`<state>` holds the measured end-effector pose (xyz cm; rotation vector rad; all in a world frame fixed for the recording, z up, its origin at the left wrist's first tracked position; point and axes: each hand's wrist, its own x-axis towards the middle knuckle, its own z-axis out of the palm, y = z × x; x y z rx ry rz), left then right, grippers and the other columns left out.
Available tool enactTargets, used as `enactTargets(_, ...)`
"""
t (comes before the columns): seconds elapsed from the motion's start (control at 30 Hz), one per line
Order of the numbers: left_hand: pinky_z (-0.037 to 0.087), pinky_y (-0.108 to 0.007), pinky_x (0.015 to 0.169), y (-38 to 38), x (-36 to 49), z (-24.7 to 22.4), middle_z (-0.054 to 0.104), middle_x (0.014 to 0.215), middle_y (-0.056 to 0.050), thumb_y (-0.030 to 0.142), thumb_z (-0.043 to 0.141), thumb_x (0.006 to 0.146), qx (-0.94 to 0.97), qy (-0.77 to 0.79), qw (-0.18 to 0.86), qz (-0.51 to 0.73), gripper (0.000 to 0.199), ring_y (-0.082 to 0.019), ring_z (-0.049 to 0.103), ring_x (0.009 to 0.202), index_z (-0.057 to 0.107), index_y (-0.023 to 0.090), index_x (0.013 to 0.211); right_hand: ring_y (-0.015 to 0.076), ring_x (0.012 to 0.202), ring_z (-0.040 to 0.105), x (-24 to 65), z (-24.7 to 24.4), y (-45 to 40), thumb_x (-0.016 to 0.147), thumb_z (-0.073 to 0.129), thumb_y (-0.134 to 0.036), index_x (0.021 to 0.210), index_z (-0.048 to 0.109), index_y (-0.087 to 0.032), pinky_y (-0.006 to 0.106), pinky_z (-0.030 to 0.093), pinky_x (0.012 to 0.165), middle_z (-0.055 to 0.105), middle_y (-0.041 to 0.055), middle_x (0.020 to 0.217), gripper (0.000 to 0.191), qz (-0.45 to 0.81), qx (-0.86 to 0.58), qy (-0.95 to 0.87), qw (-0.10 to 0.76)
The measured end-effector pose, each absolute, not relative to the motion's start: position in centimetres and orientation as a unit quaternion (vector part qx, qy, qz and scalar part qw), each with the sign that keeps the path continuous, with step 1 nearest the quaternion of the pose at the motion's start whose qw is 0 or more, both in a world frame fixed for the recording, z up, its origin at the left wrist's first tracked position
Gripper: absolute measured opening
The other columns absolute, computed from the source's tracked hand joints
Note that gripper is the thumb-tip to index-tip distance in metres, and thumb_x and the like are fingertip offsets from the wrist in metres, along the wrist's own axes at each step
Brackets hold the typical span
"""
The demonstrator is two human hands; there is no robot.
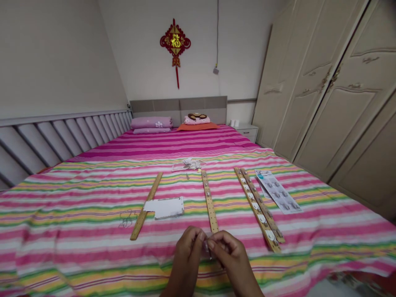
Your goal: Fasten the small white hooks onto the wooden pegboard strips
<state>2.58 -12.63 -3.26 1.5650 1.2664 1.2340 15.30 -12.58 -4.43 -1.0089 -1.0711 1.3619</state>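
Fingers of the left hand (189,247) and right hand (228,251) pinch a small clear packet (206,247) above a striped bedspread (93,251), near a perforated strip (210,208), where a sudden tear could scatter any small contents across the folds.

Item (206,246) between left hand (187,246) and right hand (228,250), bottom centre: mostly hidden. Wardrobe (337,111) cut off, right edge. Card (277,192) print, right: too small.

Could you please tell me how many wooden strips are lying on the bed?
4: the left strip, partly under a white card; the middle strip; and, side by side at right, an inner strip and an outer strip.
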Motion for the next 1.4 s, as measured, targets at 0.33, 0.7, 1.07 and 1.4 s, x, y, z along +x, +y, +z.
enactTargets(0.33, 0.045, -0.026, 0.063, -11.9, 1.9, -2.4, 0.06, 0.067, -0.001, 0.041, 0.052, 0.079, 0.53, 0.469, 0.523, 0.475, 0.028, -0.016, 0.056, 0.066, 0.061, 0.016, 0.073, 0.004, 0.039, 0.031, 15.5, -4.4, -12.6, 0.066, 0.07, -0.043, 0.065, 0.059, -0.014, 0.017, 0.023, 0.038, 0.042, -0.0077, 0.044, 0.031, 0.571, -0.433, -0.442, 0.539)
enactTargets(0.7, 0.044, -0.022, 0.06, -11.9, 1.8, -2.4, 0.061, 0.064, 0.0, 0.035, 0.06, 0.074, 0.547, 0.481, 0.475, 0.494, 0.02, -0.013, 0.055, 0.063, 0.064, 0.016, 0.069, 0.0041, 0.038, 0.033, 15.3, -4.3, -12.6, 0.063, 0.072, -0.045, 0.065, 0.06, -0.014, 0.017, 0.024, 0.038, 0.044, -0.0072, 0.043, 0.033, 0.575, -0.437, -0.431, 0.541)
enactTargets(1.07, 0.041, -0.021, 0.055, -11.8, 2.0, -2.8, 0.058, 0.062, 0.0, 0.039, 0.06, 0.074, 0.56, 0.488, 0.462, 0.484, 0.024, -0.013, 0.052, 0.06, 0.06, 0.016, 0.071, 0.0041, 0.038, 0.034, 15.3, -4.5, -12.5, 0.064, 0.072, -0.044, 0.064, 0.06, -0.014, 0.016, 0.024, 0.037, 0.046, -0.0064, 0.043, 0.032, 0.582, -0.42, -0.433, 0.545)
enactTargets(1.4, 0.034, -0.026, 0.059, -12.3, 3.4, -3.2, 0.046, 0.066, 0.001, 0.037, 0.038, 0.087, 0.636, 0.499, 0.296, 0.509, 0.027, -0.015, 0.046, 0.062, 0.049, 0.02, 0.068, 0.0054, 0.038, 0.035, 15.2, -3.9, -12.3, 0.064, 0.072, -0.046, 0.064, 0.061, -0.014, 0.018, 0.024, 0.039, 0.048, -0.0054, 0.043, 0.033, 0.583, -0.418, -0.434, 0.545)
